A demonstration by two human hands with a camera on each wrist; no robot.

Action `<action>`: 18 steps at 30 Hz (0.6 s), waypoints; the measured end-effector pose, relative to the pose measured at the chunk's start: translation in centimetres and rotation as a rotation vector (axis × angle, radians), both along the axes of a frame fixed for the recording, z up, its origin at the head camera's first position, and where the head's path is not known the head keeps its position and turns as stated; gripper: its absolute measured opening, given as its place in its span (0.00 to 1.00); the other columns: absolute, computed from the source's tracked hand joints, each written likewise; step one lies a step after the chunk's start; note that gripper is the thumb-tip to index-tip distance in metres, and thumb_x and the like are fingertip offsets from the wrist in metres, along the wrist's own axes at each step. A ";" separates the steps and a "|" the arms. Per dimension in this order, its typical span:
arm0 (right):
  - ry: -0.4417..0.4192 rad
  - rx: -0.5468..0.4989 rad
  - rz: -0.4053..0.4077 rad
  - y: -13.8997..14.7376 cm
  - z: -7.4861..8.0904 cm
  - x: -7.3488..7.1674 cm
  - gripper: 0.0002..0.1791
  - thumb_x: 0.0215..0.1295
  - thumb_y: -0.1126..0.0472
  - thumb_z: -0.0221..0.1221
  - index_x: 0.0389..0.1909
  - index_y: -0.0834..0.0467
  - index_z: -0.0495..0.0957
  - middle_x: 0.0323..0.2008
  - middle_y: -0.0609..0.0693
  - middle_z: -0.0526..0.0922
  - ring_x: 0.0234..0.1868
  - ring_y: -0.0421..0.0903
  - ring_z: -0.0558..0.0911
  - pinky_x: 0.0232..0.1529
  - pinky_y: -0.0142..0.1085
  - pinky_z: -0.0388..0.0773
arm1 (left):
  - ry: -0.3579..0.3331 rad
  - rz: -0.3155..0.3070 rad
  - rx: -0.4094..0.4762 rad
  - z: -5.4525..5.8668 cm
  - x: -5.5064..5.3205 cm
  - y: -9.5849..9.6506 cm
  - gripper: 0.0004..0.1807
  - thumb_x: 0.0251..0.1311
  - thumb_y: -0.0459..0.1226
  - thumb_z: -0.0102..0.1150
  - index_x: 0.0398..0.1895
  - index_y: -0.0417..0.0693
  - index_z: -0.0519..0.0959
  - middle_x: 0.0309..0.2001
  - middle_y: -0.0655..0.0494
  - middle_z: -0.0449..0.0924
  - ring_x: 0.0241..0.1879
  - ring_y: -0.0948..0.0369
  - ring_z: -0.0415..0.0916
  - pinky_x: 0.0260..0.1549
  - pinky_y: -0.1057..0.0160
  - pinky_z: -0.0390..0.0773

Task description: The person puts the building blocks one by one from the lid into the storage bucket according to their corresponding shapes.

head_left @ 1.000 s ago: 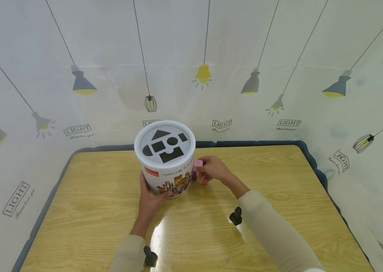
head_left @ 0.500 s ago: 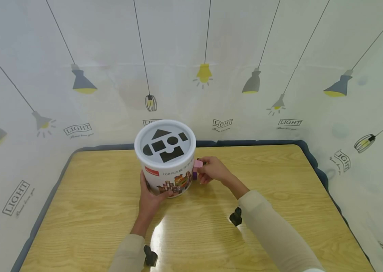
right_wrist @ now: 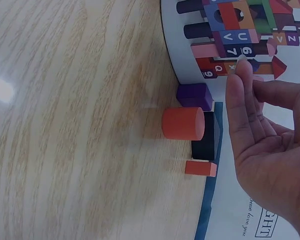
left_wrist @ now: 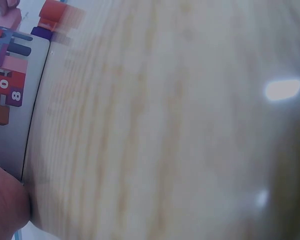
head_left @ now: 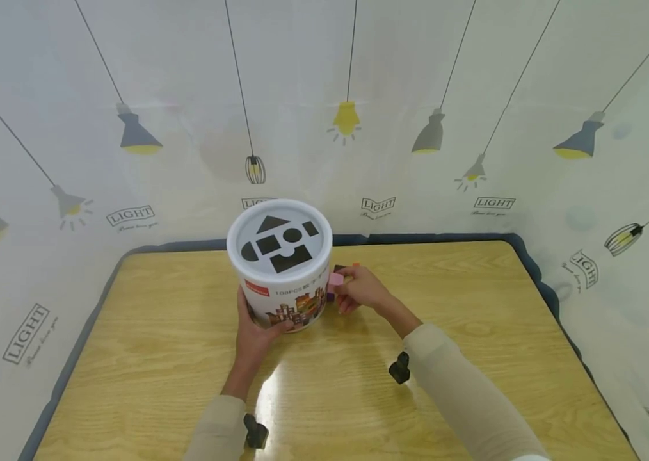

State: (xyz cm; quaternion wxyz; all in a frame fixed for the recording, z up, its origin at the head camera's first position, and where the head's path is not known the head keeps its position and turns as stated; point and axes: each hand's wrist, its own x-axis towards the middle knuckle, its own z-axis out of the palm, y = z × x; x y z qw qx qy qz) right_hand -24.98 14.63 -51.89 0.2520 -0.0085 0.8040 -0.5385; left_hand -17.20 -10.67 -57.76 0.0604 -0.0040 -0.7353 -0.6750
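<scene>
Tub is gripped low by left hand; wall likely stiff, slick. Pink block is pinched in fingers of right hand; probably light, best held across opposite faces.

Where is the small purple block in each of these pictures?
Head: small purple block, just below centre, by the right edge of the white cylindrical printed tub.
Left wrist: purple block, top left, just below the red cylinder.
Right wrist: purple block, right of centre, just above that cylinder.
Shared landmark: the tub.
</scene>
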 end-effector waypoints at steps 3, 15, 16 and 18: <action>-0.007 -0.002 -0.013 -0.1 -0.3 0.0 0.21 0.67 0.62 0.58 0.60 0.62 0.73 0.34 0.68 0.84 0.20 0.47 0.83 0.35 0.51 0.85 | 0.017 -0.003 0.003 0.0 -0.1 0.0 0.67 0.40 0.35 0.79 0.76 0.73 0.41 0.72 0.63 0.58 0.73 0.60 0.51 0.74 0.49 0.46; -0.021 0.010 -0.036 0.0 -1.4 -0.1 0.22 0.65 0.62 0.59 0.59 0.62 0.73 0.27 0.62 0.84 0.19 0.48 0.84 0.34 0.50 0.86 | 0.048 -0.003 0.013 -0.3 -0.3 0.0 0.67 0.39 0.33 0.80 0.76 0.73 0.43 0.71 0.61 0.60 0.72 0.57 0.53 0.73 0.47 0.46; -0.023 0.010 -0.038 0.1 -1.5 -0.2 0.21 0.65 0.62 0.59 0.59 0.62 0.74 0.27 0.62 0.84 0.20 0.48 0.84 0.35 0.51 0.86 | 0.045 -0.001 0.008 -0.3 -0.3 0.0 0.67 0.39 0.34 0.80 0.76 0.73 0.43 0.71 0.61 0.60 0.72 0.57 0.53 0.73 0.47 0.46; -0.024 0.013 -0.039 0.2 -1.6 -0.3 0.21 0.65 0.61 0.59 0.59 0.62 0.74 0.28 0.62 0.84 0.20 0.48 0.84 0.35 0.50 0.86 | 0.037 0.004 0.000 -0.3 -0.3 0.0 0.67 0.38 0.34 0.80 0.76 0.73 0.43 0.72 0.60 0.59 0.72 0.56 0.53 0.73 0.47 0.47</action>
